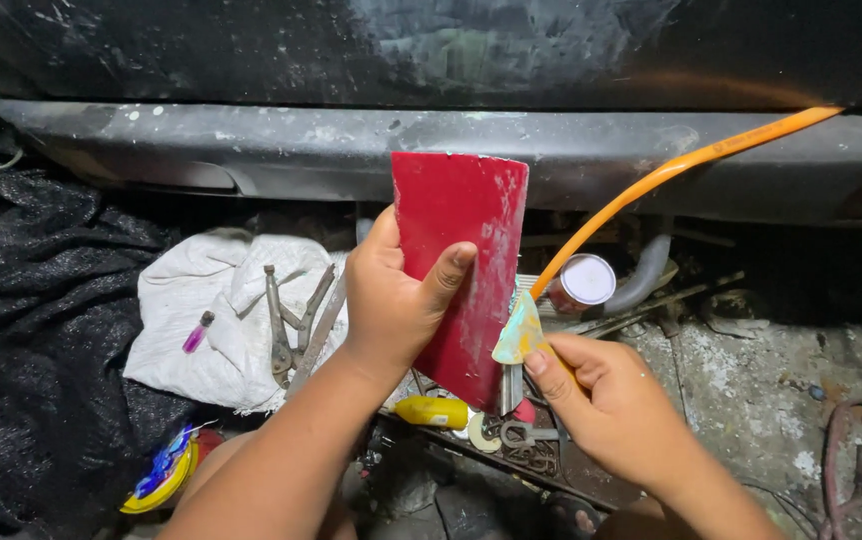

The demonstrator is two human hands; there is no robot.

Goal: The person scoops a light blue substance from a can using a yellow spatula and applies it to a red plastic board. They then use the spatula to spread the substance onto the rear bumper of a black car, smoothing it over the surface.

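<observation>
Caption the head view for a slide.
Left hand holds a red card upright; right hand presses a putty-smeared spreader against its edge.

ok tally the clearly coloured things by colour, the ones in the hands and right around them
red: 1, the red card in the left hand
orange: 1, the orange hose
yellow: 1, the yellow tube
yellow-green: 1, the putty scraper in the right hand
purple: 1, the small purple vial
white: 1, the white cloth
total: 6

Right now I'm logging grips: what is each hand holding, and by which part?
The left hand grips a red flat board by its left edge. The right hand holds a small putty-smeared scraper by its lower end.
</observation>
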